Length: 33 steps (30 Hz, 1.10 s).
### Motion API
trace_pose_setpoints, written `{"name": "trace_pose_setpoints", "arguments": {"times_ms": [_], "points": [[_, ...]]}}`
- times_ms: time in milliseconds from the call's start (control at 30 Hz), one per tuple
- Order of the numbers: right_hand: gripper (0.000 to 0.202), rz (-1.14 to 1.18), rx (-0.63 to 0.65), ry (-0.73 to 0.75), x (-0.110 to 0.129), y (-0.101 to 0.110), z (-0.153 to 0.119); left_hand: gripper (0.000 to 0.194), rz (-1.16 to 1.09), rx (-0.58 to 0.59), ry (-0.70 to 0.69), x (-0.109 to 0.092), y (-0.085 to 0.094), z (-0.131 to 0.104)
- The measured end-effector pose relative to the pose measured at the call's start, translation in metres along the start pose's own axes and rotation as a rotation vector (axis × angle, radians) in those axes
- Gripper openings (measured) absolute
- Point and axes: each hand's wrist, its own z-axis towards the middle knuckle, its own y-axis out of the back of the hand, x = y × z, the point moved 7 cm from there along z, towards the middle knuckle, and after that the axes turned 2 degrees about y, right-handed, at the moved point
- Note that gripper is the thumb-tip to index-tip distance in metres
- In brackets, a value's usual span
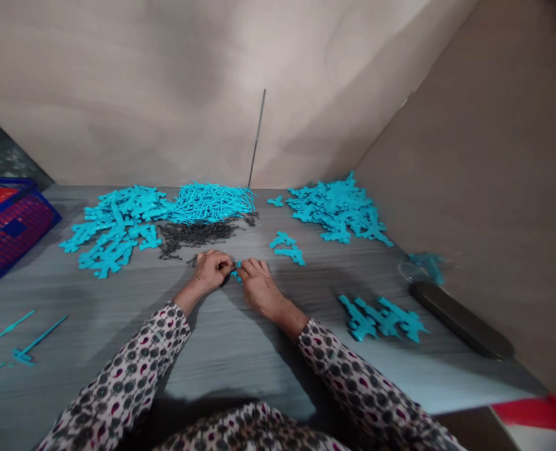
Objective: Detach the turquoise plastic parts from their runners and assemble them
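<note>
Near the middle of the table, my left hand (210, 270) and my right hand (260, 287) meet fingertip to fingertip around a small turquoise piece (236, 273). The right fingers are closed on it. My left thumb and forefinger are pinched at its left side; what they hold is too small to make out. Just beyond my left hand lies a heap of thin dark pins (195, 235). Behind that is a pile of thin turquoise sticks (214, 202). Flat turquoise parts (118, 219) are heaped to the left, and two loose ones (287, 248) lie beyond my right hand.
More turquoise parts form a pile (338, 210) at the back right. Several joined pieces (383, 318) lie at the right, beside a dark elongated case (461, 319). A blue basket (14, 232) stands far left; turquoise sticks (40, 341) lie at front left. Wall panels rise behind and right.
</note>
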Motion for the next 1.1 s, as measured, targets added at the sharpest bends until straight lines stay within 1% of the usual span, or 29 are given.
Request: {"name": "trace_pose_setpoints", "arguments": {"times_ms": [100,200,267,333,467,533,700,833,933,1100], "points": [[0.023,-0.021,0.0,0.015,0.001,0.001,0.0,0.017,-0.031,0.016,-0.047,0.003,0.0,0.001],[0.023,-0.024,0.001,0.021,0.001,0.002,0.0,0.021,-0.146,0.017,-0.062,0.011,0.002,0.001],[0.023,-0.026,0.013,0.013,0.0,0.002,0.001,0.018,-0.222,0.005,-0.058,0.018,0.005,0.0],[0.022,-0.029,0.032,0.003,0.0,0.002,0.002,0.015,-0.245,-0.011,-0.075,0.021,0.007,-0.001],[0.021,-0.039,0.051,-0.017,0.0,0.002,0.003,0.011,-0.214,-0.028,-0.148,0.02,0.006,-0.002],[0.021,-0.046,0.049,-0.025,0.001,0.003,0.003,0.01,-0.198,-0.033,-0.157,0.022,0.004,-0.001],[0.029,-0.056,0.04,-0.024,0.004,0.006,0.002,0.011,-0.186,-0.012,-0.124,0.024,0.0,0.0],[0.028,-0.083,0.09,0.002,0.008,0.005,0.003,0.012,-0.153,0.0,-0.085,0.024,0.001,-0.001],[0.029,-0.107,0.117,-0.005,0.008,0.003,0.003,0.012,-0.128,0.007,-0.072,0.022,0.001,-0.003],[0.029,-0.116,0.051,-0.005,0.008,0.004,0.002,0.011,-0.108,-0.025,-0.093,0.014,0.001,-0.005]]}}
